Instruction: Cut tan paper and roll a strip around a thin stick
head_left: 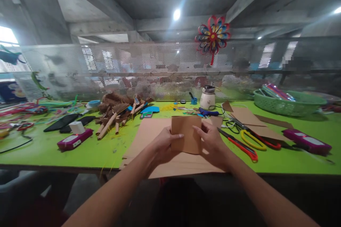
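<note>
scene behind mesh screen blurred, cardboard sheet partly under cardboard piece

My left hand: fingers curled, thumb pinching.
My right hand: same pinch.
My forearms: bare, stretched forward, converging.

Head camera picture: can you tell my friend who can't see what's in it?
The left hand and right hand hold a brown cardboard piece above cardboard sheets on a green table. Scissors lie to its right.
</note>
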A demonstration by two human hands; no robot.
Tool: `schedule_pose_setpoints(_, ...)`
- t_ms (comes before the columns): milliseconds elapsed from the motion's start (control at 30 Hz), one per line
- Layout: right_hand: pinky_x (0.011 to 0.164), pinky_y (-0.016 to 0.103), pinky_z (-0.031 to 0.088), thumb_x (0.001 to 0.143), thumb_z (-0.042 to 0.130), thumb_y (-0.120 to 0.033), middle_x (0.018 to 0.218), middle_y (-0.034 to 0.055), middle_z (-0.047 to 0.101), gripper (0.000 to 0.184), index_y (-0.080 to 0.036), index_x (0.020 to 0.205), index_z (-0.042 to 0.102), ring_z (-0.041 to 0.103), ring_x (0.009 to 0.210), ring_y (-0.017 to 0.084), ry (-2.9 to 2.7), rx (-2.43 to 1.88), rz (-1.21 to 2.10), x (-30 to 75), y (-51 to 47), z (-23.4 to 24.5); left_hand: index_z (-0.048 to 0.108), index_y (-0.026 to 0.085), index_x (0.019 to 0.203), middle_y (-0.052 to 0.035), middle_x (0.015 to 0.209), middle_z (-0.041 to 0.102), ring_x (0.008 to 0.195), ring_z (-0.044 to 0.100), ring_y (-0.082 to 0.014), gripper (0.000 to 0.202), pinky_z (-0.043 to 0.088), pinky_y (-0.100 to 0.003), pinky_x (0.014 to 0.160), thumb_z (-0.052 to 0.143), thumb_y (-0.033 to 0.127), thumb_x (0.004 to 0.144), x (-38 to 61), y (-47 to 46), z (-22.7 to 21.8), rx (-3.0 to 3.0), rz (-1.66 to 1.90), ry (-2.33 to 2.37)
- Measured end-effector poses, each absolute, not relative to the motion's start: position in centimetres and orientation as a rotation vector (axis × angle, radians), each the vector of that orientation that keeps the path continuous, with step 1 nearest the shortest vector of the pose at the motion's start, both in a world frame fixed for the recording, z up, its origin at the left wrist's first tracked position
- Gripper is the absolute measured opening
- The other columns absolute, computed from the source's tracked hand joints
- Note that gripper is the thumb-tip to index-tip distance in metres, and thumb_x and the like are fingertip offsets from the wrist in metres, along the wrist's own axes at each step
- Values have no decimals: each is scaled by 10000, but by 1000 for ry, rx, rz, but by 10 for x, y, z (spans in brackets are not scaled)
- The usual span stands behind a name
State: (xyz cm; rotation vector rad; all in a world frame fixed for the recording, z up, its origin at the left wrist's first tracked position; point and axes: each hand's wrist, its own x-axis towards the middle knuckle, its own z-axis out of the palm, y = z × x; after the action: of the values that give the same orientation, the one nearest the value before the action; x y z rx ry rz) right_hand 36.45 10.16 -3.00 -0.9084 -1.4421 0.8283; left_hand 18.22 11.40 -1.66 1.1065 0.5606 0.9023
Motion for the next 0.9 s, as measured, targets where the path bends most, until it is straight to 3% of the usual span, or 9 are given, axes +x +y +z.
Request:
schedule_pose_setpoints(233, 649, 306, 499, 754, 643, -366, 917, 94, 693, 369, -111, 1021, 633, 616, 786, 218, -1519, -1049, 897, 365, 93, -43, 620, 91, 1103, -172, 1052, 663, 935, 631, -326, 459, 495, -474, 813, 720, 192, 666, 179, 97, -18, 1076, 860, 465)
schedule_pose_setpoints(367, 743, 353, 509, 743, 644, -306, 955, 106, 701, 343, -95, 1013, 650, 625, 862, 253, -1613, -1064, 864, 366, 95, -48, 685, 68, 982, -159, 973, 696, 884, 642, -306, 387, 493, -424, 830, 746, 195, 622, 179, 98, -12, 1148, 834, 471)
schedule_pose_setpoints(467, 763, 357, 513, 731, 642, -275, 963, 101, 704, 344, -94, 1024, 650, 625, 890, 259, -1641, -1047, 854, 365, 96, -46, 680, 79, 1026, -152, 1017, 688, 940, 627, -314, 427, 489, -409, 842, 752, 214, 627, 180, 101, -11, 1190, 793, 480)
schedule_pose_setpoints(700, 736, 348, 518, 734, 633, -293, 951, 102, 709, 307, -92, 965, 661, 628, 843, 244, -1617, -1084, 844, 362, 100, -47, 701, 94, 971, -118, 966, 700, 922, 621, -287, 372, 492, -364, 819, 762, 244, 636, 178, 108, -13, 1350, 832, 567)
schedule_pose_setpoints(900, 768, 360, 507, 748, 644, -352, 972, 97, 697, 370, -98, 1018, 645, 612, 890, 250, -1617, -1056, 823, 364, 104, -53, 694, 109, 938, -119, 939, 695, 925, 625, -292, 293, 473, -414, 858, 733, 237, 677, 183, 96, -4, 1249, 789, 488)
